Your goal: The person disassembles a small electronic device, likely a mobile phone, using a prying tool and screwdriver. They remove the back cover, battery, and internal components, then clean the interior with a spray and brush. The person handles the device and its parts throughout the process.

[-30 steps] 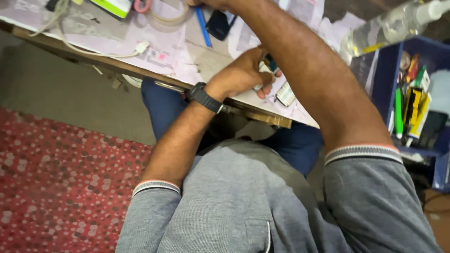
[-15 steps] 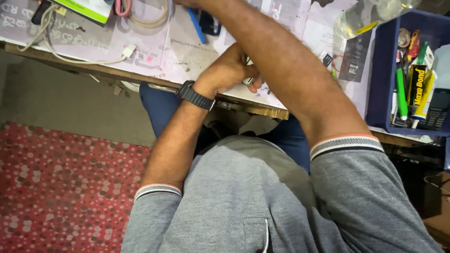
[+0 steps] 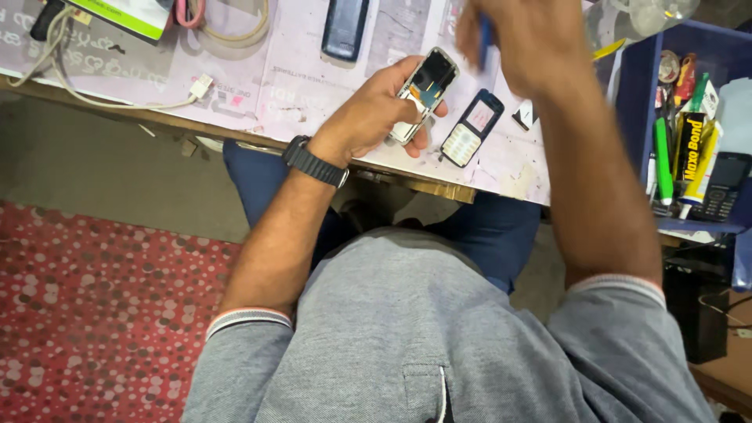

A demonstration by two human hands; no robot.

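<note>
My left hand (image 3: 376, 113), with a black watch on its wrist, grips an opened small mobile phone (image 3: 427, 86) whose inner parts show. It rests at the near edge of the paper-covered workbench (image 3: 298, 94). My right hand (image 3: 517, 43) hovers above and to the right of the phone, blurred, closed around a thin blue tool (image 3: 486, 39). A detached phone front cover with keypad (image 3: 470, 129) lies on the bench just right of the held phone. A small dark part (image 3: 523, 116) lies beside it.
A dark phone (image 3: 345, 31) lies at the back of the bench. A white cable (image 3: 125, 98) and coiled wires (image 3: 227, 23) sit at the left. A blue bin (image 3: 693, 125) at the right holds glue tubes, pens and a black phone. Red patterned carpet (image 3: 94, 313) covers the floor.
The view has swung, bringing the bench closer. My right arm, which crossed over my left hand, has pulled back to the right with the blue tool. The opened phone is now uncovered.
</note>
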